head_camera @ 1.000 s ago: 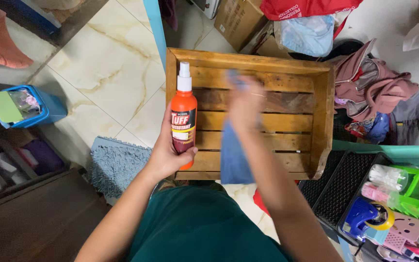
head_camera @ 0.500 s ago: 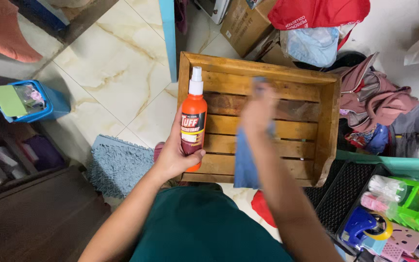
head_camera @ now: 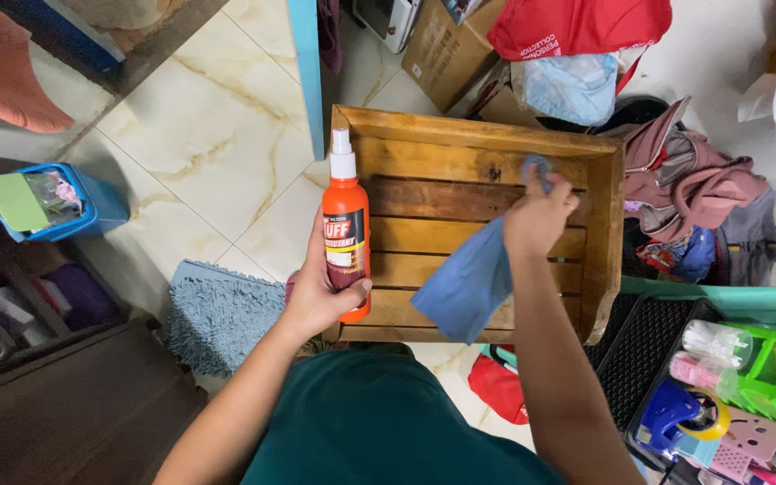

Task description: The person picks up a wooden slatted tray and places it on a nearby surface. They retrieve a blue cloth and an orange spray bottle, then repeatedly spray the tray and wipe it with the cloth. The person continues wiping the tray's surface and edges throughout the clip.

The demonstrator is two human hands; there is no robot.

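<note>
While the left hand (head_camera: 321, 292) is wrapping its fingers (head_camera: 352, 289) closed around the lower body of an orange spray bottle (head_camera: 346, 235), it is holding the bottle upright at the left edge of a wooden crate (head_camera: 433, 193), with the white nozzle pointing up. The right hand (head_camera: 539, 214) is pressing down inside the crate near its far right corner, its fingers curling shut on a blue cloth (head_camera: 471, 280); one end of the cloth is poking out above the knuckles and the rest is trailing down across the slats toward the person. The crate is sitting on the tiled floor (head_camera: 199, 135) directly in front of the person, who is wearing a dark green shirt (head_camera: 379, 422). A shaggy blue mat (head_camera: 222, 310) is lying on the floor just left of the crate, and a blue bin (head_camera: 92, 211) is standing farther left. Crumpled clothes (head_camera: 693, 193) are piling up to the right of the crate, and a green plastic organiser (head_camera: 765, 373) with small bottles is sitting at the lower right, beside a roll of tape (head_camera: 698, 422).
</note>
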